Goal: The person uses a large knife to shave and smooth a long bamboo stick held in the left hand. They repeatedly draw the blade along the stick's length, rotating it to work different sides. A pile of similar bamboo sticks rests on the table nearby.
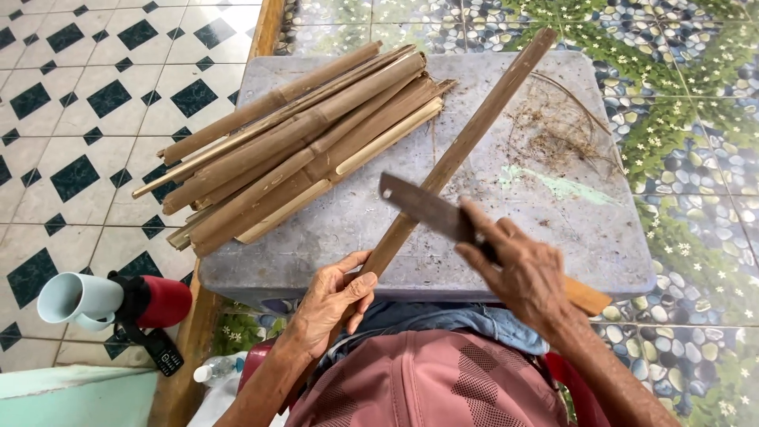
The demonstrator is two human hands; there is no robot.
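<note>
1. Your left hand (332, 304) is closed around the near end of the stick (458, 150), at the near edge of the table (569, 237).
2. Your right hand (526, 273) grips the knife (431, 209) by its wooden handle; the blade rests against the stick just beyond your left hand.
3. The stick slants away across the table to its far right corner.
4. Left of the stick, a bundle of split bamboo (300, 146) lies on the table.
</note>
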